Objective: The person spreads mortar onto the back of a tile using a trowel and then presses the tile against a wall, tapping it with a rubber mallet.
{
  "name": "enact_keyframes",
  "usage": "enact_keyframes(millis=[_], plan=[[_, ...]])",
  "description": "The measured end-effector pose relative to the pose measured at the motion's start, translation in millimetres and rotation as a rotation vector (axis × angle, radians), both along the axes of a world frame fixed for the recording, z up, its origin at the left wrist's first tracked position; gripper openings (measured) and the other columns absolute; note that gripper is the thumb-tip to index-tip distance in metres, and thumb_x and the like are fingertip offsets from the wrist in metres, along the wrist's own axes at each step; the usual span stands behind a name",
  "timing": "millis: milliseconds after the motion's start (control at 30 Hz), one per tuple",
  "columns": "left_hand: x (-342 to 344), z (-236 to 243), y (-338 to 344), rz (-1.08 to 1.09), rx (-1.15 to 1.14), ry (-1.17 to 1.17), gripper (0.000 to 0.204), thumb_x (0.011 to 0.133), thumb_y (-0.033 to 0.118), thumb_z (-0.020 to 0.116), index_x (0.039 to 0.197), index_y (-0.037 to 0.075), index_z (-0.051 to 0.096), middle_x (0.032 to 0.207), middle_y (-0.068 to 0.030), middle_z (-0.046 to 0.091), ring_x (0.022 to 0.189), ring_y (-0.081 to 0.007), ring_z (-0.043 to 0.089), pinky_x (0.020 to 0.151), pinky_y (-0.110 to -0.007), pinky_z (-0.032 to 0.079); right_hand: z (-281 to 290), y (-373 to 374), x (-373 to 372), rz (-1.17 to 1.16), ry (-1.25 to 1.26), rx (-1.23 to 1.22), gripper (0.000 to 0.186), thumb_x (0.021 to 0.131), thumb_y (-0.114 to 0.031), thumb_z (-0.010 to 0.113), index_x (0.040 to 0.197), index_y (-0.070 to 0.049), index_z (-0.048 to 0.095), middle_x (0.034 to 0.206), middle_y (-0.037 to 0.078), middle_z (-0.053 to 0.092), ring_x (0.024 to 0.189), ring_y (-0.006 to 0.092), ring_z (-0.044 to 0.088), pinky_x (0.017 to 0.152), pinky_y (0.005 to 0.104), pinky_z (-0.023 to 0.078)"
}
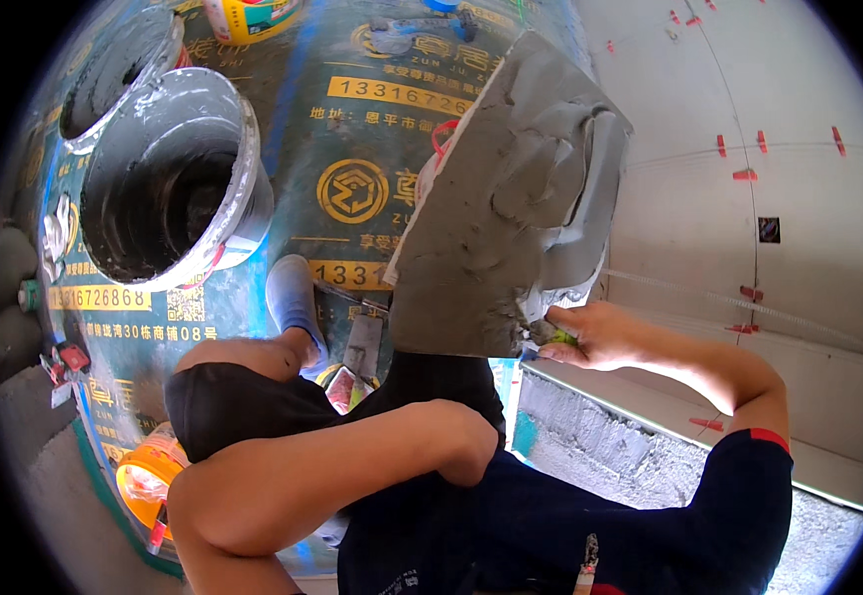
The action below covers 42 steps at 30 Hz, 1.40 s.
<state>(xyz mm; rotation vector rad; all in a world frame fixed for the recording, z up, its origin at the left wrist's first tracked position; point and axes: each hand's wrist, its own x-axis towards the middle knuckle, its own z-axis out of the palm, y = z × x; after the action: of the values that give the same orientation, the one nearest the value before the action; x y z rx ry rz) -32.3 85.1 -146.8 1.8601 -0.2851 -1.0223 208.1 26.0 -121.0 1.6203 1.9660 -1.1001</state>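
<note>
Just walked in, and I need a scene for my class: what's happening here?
The person's right grip is closed on a green handle by the tile's lower right edge. Grey mortar coats the tile unevenly, ridged toward the right. The left arm lies bent in front of the body, its fingers hidden. A smeared bucket stands at left; red clips dot the wall at right.

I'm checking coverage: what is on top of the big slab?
Grey paste covers the slab, with thick ridges toward the right; the face beneath cannot be seen.
</note>
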Motion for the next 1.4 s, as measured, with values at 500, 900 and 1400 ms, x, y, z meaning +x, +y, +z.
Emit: enact_keyframes(millis=[500,900,1400], plan=[[3.4,6.1,4.8,-0.105,-0.111,0.038,0.044,0.084,0.014,0.056,0.127,0.002,0.056,0.114,-0.0221,0.064,0.108,-0.0367,0.060,0.092,-0.042,0.047,59.1,14.4,-0.8,-0.413,-0.129,0.067,0.046,0.098,-0.051,0.046,0.104,-0.005,0.050,0.068,0.020,0.060,0.066,0.0353,0.064,0.059,0.0485,0.048],[12.6,9.5,23.9,-0.049,0.011,0.041,0.044,0.085,0.017,0.058,0.127,0.005,0.057,0.114,-0.0207,0.065,0.108,-0.0363,0.061,0.093,-0.042,0.047,75.3,-4.9,140.4,-0.074,-0.604,0.214,0.050,0.099,-0.054,0.039,0.130,-0.015,0.047,0.076,0.011,0.066,0.062,0.0253,0.066,0.051,0.0444,0.053],[7.0,-5.3,21.7,0.096,0.094,0.060,0.035,0.076,0.012,0.054,0.108,0.002,0.064,0.105,-0.0214,0.066,0.101,-0.0378,0.063,0.087,-0.044,0.050,88.2,-46.0,115.0,-0.312,-0.482,-0.050,0.052,0.096,-0.058,0.043,0.115,-0.012,0.056,0.067,0.012,0.062,0.056,0.0261,0.062,0.051,0.0446,0.051]])
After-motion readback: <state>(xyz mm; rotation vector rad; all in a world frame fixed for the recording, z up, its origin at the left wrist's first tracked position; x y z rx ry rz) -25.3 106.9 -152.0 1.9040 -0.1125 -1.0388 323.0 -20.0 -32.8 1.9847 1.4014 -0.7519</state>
